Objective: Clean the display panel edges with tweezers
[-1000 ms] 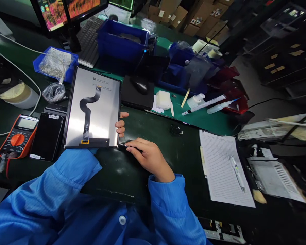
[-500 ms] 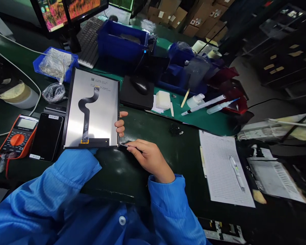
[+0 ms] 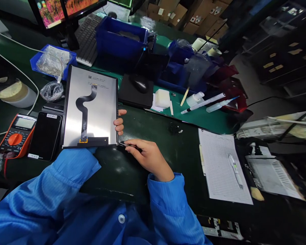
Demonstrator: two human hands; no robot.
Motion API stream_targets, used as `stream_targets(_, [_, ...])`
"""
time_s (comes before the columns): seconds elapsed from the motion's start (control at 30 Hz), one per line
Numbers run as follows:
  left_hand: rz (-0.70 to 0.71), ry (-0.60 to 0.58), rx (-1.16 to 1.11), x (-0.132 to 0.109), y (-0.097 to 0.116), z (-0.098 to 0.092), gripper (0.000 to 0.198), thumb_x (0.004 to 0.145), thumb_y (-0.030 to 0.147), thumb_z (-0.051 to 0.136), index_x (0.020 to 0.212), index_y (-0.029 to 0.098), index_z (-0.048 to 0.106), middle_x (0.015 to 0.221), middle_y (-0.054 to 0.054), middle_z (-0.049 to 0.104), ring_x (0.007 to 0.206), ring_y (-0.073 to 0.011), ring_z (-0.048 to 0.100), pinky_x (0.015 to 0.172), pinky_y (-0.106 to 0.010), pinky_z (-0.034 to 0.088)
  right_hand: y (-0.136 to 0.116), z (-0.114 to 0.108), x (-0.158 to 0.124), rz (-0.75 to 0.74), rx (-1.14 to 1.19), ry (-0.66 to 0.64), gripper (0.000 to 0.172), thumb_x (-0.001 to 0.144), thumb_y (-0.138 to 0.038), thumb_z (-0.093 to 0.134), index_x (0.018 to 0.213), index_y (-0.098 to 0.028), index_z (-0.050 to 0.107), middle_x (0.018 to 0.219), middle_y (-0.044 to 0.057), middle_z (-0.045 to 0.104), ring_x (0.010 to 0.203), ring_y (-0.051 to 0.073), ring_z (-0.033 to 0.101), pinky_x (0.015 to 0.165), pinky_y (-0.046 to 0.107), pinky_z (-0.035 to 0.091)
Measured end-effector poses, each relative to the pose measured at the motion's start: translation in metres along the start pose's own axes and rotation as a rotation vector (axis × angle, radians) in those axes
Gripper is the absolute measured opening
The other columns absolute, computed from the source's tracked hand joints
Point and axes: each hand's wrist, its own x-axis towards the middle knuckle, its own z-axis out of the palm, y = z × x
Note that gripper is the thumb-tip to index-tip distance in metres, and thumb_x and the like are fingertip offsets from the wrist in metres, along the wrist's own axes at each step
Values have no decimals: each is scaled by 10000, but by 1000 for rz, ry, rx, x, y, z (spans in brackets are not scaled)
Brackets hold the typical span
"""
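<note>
My left hand (image 3: 120, 123) reaches from under a large silver display panel (image 3: 99, 112) and grips its right edge, fingertips curled over it. The panel is tilted up with its back toward me, a black flex cable (image 3: 84, 107) running down it. My right hand (image 3: 148, 156) rests on the dark mat, closed around a thin metal tool (image 3: 124, 144) whose tip touches the panel's lower right corner.
An orange multimeter (image 3: 15, 136) and a black phone (image 3: 44, 135) lie left of the panel. Blue bins (image 3: 121, 39), a keyboard (image 3: 88, 35), a mouse (image 3: 139, 83), white bottles and pens (image 3: 204, 102) sit behind. A paper sheet with a pen (image 3: 223, 166) lies to the right.
The panel has tilted slightly up and left in my left hand. My right hand keeps the tool tip at the same corner.
</note>
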Motion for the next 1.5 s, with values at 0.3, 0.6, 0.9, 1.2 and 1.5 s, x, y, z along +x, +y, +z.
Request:
stream_targets(0.3, [5,9,-1,2,0,-4,394,1025,354,227,1025,159,570,650,-24,497,557,-174,544,584,-322,447,0,-3,2,-49,-45,-16,176,989,-268,589,1035,-234,756,867,38,755,788,171,700,716,287,540])
stream_targets(0.6, [31,94,1,1,-1,3,398,1002,318,194,1054,157,554,616,-14,467,527,-170,515,557,-317,428,0,-1,0,16,20,-21,125,933,-283,678,1022,-239,753,889,32,766,785,174,708,717,289,554])
stream_targets(0.9, [56,51,-2,1,-2,1,392,1022,326,213,1045,155,565,632,-15,480,542,-161,531,549,-294,421,0,0,0,71,58,-14,182,942,-326,663,1078,-243,752,821,15,757,697,155,692,675,275,553])
stream_targets(1.2, [30,-23,6,3,1,-8,403,1021,309,228,1053,147,596,659,-36,513,558,-166,544,569,-306,437,-1,-4,2,-29,-43,-33,183,984,-288,597,1031,-241,768,879,41,763,796,175,708,723,293,544])
stream_targets(1.5, [61,-41,11,4,0,-7,380,971,366,284,1042,154,592,646,-27,484,546,-161,526,537,-295,402,-2,0,0,38,43,-3,125,912,-282,708,1010,-218,753,853,19,764,709,147,688,657,254,529])
